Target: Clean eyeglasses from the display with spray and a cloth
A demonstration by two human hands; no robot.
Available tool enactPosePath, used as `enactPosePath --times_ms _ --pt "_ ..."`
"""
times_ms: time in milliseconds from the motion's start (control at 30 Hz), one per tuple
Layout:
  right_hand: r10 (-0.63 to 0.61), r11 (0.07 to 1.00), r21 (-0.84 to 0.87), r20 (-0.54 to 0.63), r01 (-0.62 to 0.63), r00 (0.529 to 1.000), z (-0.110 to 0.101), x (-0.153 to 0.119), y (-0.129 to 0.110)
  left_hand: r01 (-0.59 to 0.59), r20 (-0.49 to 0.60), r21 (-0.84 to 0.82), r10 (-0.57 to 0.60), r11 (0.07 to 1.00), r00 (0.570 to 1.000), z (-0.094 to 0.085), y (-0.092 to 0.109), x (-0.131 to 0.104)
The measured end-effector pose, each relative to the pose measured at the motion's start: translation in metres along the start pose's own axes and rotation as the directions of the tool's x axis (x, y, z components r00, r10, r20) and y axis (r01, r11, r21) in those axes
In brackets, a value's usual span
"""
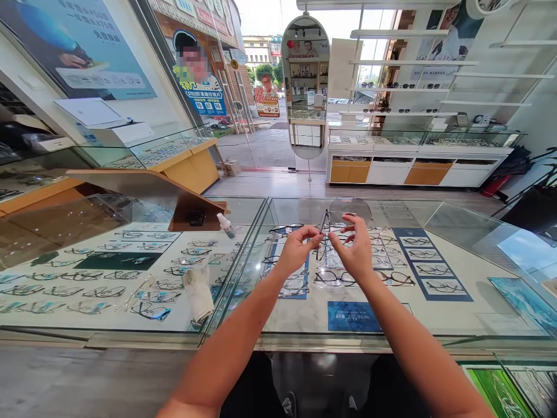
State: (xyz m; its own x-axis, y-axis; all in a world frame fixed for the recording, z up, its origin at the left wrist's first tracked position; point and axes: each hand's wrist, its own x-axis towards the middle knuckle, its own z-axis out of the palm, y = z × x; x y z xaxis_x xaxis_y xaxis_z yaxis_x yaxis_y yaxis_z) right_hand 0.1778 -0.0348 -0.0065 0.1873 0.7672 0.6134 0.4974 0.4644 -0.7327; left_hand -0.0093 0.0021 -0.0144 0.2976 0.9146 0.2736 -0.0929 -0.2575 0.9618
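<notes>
Above the glass display case [287,325], both my hands hold one pair of thin dark-framed eyeglasses [326,219]. My left hand [299,249] pinches the frame on its left side between thumb and fingers. On the right side, my right hand [354,247] has thumb and fingers closed around the other part, its fingers partly hiding it. Beneath my hands, several rows of eyeglasses [335,278] lie in the case. A dark blue card [354,316] lies nearer to me inside it.
Left of my arms, a small spray bottle [226,225] and a crumpled pale cloth [198,293] rest on the glass. A brown wooden stand [187,200] is behind them. An oval mirror [307,87] stands across the counter, with shelves [395,87] to its right.
</notes>
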Motion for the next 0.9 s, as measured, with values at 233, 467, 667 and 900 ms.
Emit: enactPosePath --times_ms 233,467,667,900 --pt "0.019 0.999 -0.047 0.021 -0.018 1.000 0.002 0.000 0.006 -0.021 0.051 0.035 0.019 0.999 0.999 0.001 -0.005 -0.001" --pt "-0.006 0.999 -0.048 0.020 0.007 1.000 0.000 0.003 0.013 0.062 -0.067 -0.115 -0.070 0.991 0.995 -0.002 0.001 0.002" --pt "0.005 0.993 -0.119 0.021 -0.002 1.000 -0.002 0.005 0.017 0.018 -0.211 -0.211 -0.064 0.977 0.975 -0.012 0.003 0.008" --pt "0.109 0.978 -0.185 0.065 -0.095 0.992 0.002 0.003 0.023 -0.088 -0.373 -0.234 -0.006 0.968 0.928 -0.024 0.003 0.014"
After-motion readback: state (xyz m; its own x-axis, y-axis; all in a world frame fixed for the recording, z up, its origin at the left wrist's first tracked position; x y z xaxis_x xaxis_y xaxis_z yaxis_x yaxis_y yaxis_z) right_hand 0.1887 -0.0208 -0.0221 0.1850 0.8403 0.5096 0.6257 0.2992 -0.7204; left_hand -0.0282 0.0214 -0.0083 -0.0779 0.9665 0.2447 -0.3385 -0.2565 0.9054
